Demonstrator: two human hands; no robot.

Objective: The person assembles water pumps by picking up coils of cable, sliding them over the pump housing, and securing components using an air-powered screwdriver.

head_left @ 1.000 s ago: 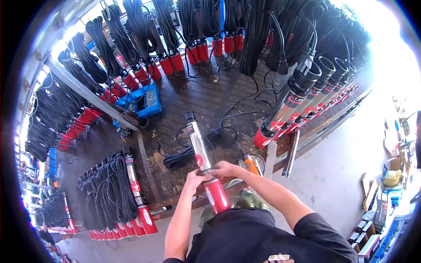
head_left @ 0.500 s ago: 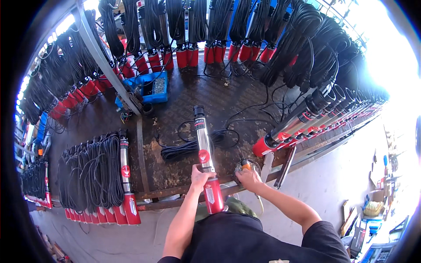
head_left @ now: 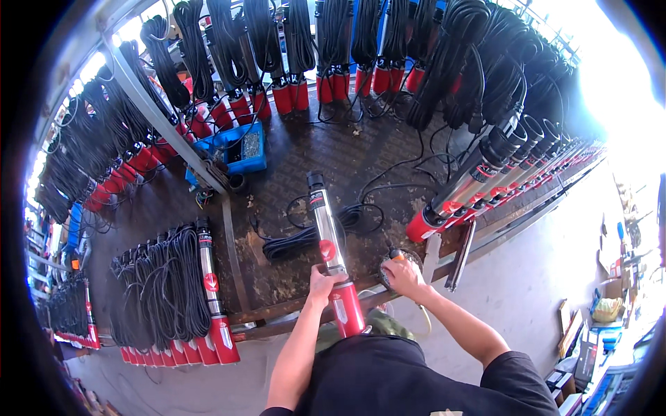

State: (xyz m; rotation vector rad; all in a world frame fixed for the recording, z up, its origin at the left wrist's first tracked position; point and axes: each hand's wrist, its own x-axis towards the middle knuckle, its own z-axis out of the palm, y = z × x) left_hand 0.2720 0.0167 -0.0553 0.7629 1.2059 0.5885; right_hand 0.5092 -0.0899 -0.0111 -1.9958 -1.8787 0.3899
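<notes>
Submersible pump [head_left: 328,239], a long steel tube with a red base, is lying lengthwise on the dark counter [head_left: 291,277], its red end overhanging the near edge. The left hand [head_left: 321,286] is closing its grip around the tube just above the red section, while the right hand [head_left: 404,276] is resting on a small round orange-topped tool [head_left: 394,260] beside it. Holding the tube firmly against rolling looks advisable, with its coiled black cable [head_left: 305,236] kept out of the way.
</notes>
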